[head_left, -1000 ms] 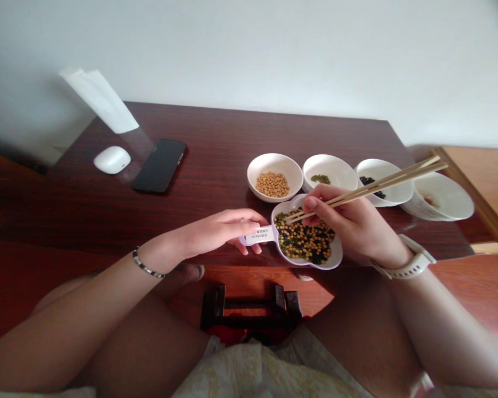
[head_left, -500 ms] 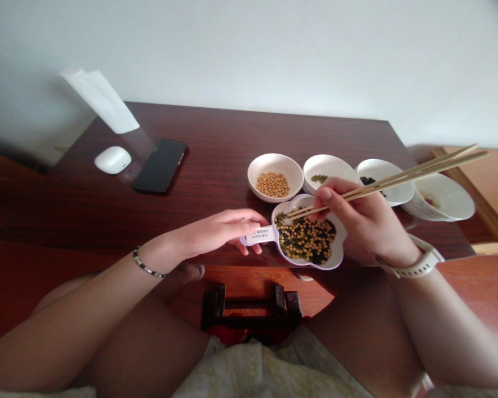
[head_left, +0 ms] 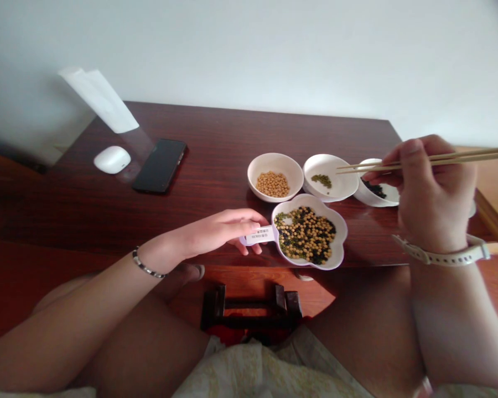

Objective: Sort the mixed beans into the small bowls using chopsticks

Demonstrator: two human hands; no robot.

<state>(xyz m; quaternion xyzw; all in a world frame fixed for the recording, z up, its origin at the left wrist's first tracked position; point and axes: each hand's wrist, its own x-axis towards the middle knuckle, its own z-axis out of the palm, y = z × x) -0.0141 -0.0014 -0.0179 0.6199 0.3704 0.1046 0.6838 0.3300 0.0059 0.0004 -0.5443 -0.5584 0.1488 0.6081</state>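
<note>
My left hand (head_left: 226, 229) pinches the labelled handle (head_left: 258, 235) of a flower-shaped white dish (head_left: 340, 243) at the table's front edge; the dish is full of mixed yellow, green and black beans. My right hand (head_left: 434, 190) is raised to the right and closed round a pair of wooden chopsticks (head_left: 398, 163). Their tips hover over the small bowl with a few green beans (head_left: 330, 182). I cannot tell whether a bean is between the tips. To the left stands a bowl of yellow beans (head_left: 274, 176). A bowl with black beans (head_left: 375, 190) is partly hidden behind my right hand.
On the dark wooden table (head_left: 216, 143) lie a black phone (head_left: 160, 165), a white mouse (head_left: 112, 159) and a white-and-clear packet (head_left: 103, 102) at the back left. A wooden stool frame (head_left: 251, 307) stands below the table's front edge, between my knees.
My right hand lifted the chopsticks out of the mixed dish and swung up and to the right; their tips now sit over the green-bean bowl. My left hand stayed on the handle.
</note>
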